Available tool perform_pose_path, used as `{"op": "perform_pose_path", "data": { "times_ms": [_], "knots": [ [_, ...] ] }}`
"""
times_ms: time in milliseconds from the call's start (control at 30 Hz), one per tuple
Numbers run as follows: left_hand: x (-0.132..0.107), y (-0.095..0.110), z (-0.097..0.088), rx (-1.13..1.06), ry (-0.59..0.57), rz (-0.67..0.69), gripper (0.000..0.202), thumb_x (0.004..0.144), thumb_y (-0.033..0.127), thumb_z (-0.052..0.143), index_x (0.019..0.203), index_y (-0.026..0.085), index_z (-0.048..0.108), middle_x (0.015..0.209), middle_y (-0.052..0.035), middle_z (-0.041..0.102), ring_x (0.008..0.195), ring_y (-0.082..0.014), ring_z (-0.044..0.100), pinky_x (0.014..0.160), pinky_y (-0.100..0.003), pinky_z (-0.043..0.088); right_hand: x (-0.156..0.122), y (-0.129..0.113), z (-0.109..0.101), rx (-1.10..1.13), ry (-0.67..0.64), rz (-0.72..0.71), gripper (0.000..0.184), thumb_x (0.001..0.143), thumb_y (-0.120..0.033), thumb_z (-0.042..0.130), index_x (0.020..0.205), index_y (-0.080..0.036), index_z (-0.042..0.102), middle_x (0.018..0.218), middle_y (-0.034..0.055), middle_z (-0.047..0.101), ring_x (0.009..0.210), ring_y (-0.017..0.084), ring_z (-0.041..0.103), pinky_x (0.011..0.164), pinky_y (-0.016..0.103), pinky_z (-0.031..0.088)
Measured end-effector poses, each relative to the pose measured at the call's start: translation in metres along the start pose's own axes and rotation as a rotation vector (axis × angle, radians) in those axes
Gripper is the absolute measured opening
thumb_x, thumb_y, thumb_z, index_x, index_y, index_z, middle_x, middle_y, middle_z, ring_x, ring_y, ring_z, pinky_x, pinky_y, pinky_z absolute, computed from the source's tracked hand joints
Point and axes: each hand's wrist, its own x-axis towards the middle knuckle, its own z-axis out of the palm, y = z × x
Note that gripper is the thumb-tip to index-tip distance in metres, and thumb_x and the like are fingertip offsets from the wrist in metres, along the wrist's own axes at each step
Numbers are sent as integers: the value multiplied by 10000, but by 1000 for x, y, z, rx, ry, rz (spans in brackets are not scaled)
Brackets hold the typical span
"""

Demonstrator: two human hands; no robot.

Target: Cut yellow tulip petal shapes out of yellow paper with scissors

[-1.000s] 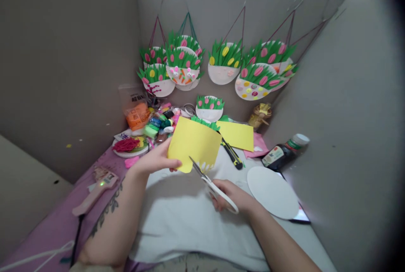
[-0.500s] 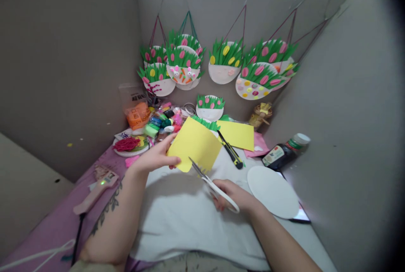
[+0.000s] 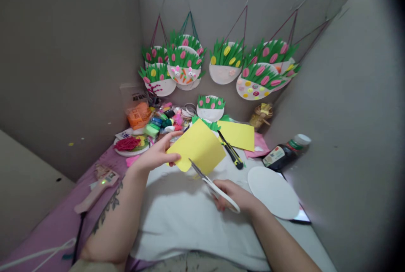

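Observation:
Yellow paper [image 3: 201, 143] is pinched at its left edge by my left hand [image 3: 161, 152], thumb on top and fingers mostly behind. The sheet is held up at a tilt above the white cloth. White-handled scissors [image 3: 223, 195] are in my right hand [image 3: 232, 196], their blades at the paper's lower edge beside a rounded corner. Some fingers of the right hand are hidden behind the handles. Just beyond the paper lie a black-and-yellow utility knife [image 3: 230, 149] and another yellow sheet [image 3: 238, 135].
A white paper oval [image 3: 272, 192] rests over a phone at right, near a dark bottle [image 3: 286, 152]. A pink glue gun [image 3: 98, 191] lies at left, with bagged craft supplies [image 3: 164, 120] behind. Decorated paper-plate baskets [image 3: 224, 74] hang on the back wall.
The yellow paper has turned slightly, its far corner shifting right. Fingers of my left hand now reach further along its back edge. The scissors have barely moved.

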Motion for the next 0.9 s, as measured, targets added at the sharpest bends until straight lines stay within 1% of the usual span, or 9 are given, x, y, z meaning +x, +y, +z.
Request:
{"op": "perform_pose_path", "data": {
  "times_ms": [233,300,367,433,500,567,667,800,900],
  "knots": [
    [4,0,1,-33,89,46,680,707,220,673,1310,237,360,713,41,529,538,-88,517,460,-194,446,-2,1,0,14,-2,10,206,555,-121,587,741,-170,516,615,-45,571,547,111,538,484,190,407],
    [9,-5,4,-60,194,105,619,705,240,680,1260,227,408,668,59,493,513,-75,496,454,-185,438,0,-1,2,38,16,13,202,558,-126,577,745,-170,512,617,-40,573,546,114,551,484,193,420],
    [15,-11,11,-109,362,172,524,723,293,669,1189,213,444,649,70,472,511,-64,486,474,-182,445,4,-2,6,80,66,13,192,571,-147,563,752,-170,502,620,-29,584,537,118,564,485,205,441],
    [20,-16,21,-177,499,192,442,763,382,619,1128,206,441,690,59,504,538,-66,504,496,-190,458,9,-2,11,114,137,-12,192,589,-185,569,765,-171,494,617,-18,594,519,119,567,482,216,455],
    [22,-19,33,-166,484,151,392,779,460,573,1032,181,464,714,30,531,559,-86,523,436,-181,417,15,-2,15,134,204,-50,214,606,-233,591,784,-171,490,617,-9,601,503,121,570,472,224,460],
    [21,-19,46,-70,438,101,370,770,490,566,922,159,502,673,25,523,511,-83,496,389,-177,360,19,-1,18,143,252,-75,239,615,-266,612,796,-171,490,620,-6,606,491,122,572,464,228,461],
    [19,-18,59,75,425,41,345,772,489,547,739,147,516,576,27,513,434,-69,431,388,-189,313,22,-1,22,148,283,-66,234,618,-282,624,780,-174,495,610,-13,607,472,120,565,459,233,463],
    [18,-16,62,165,467,27,353,798,431,514,589,145,509,479,24,490,443,-76,418,447,-203,313,21,-6,26,158,287,-63,209,628,-287,615,761,-170,505,592,-18,590,463,111,549,452,224,451],
    [17,-15,60,187,460,11,357,798,416,505,558,152,504,456,29,482,436,-83,418,459,-210,315,21,-10,28,154,287,-50,195,613,-261,601,753,-172,499,589,-18,591,465,109,548,454,217,444]
  ]
}}
